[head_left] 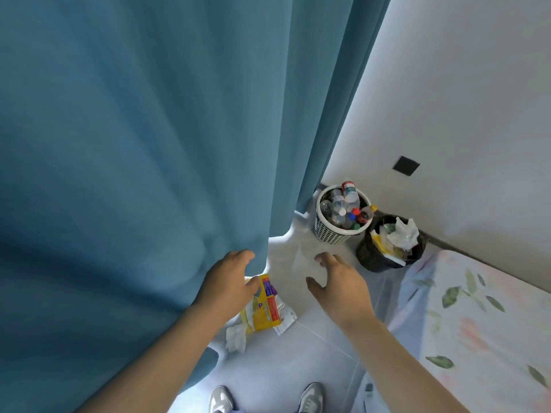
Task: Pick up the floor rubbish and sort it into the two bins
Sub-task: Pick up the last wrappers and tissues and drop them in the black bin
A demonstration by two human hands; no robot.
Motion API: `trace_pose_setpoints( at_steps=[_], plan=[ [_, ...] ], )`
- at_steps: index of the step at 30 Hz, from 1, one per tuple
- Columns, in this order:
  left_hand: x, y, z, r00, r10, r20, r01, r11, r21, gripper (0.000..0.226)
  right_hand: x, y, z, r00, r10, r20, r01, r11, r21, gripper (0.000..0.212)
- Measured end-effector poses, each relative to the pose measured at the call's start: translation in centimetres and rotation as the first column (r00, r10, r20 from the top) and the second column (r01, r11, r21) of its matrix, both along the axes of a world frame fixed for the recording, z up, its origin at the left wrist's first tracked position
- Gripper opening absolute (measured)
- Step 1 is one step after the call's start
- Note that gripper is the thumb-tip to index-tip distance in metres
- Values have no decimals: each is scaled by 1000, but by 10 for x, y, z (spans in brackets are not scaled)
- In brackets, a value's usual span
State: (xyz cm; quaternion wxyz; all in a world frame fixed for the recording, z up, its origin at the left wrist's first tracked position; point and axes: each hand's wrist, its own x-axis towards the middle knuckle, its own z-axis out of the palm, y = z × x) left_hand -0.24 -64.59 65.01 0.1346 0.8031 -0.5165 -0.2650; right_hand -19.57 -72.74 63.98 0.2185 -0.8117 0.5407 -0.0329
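Bare forearms lead back from the left hand [229, 283] and the right hand [343, 283], and below both hands, nearer the person, are two silver-grey trainers [220, 399] with paler panels and rounded toes.

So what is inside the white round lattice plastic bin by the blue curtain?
Clear plastic bottles fill the white lattice bin, some with red or blue caps; one pokes above the rim. Whatever lies beneath them is covered.
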Motion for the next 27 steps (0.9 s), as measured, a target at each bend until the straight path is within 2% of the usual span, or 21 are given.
trace_pose_setpoints(
  at_steps=[9, 14, 19, 24, 27],
  plan=[
    [1, -5, -179, 1000, 25, -2, -24, 990, 138, 35, 5, -14, -173, 994, 51, -99, -41, 994, 105, 47],
    [5, -17, -301, 1000, 17, 8, -18, 984, 176, 37, 15, -31, -295, 986, 88, -144, -68, 988, 139, 47],
    [19, -29, -454, 1000, 2, 26, -7, 975, 223, 39, 30, -51, -447, 969, 154, -193, -123, 979, 165, 49],
    [46, -45, -576, 999, -6, 45, -2, 987, 160, 43, 46, -68, -574, 985, 105, -133, -71, 969, 238, 53],
    [61, -51, -630, 998, -13, 67, 5, 993, 121, 44, 59, -79, -628, 970, 176, -171, -131, 960, 246, 66]
  ],
)
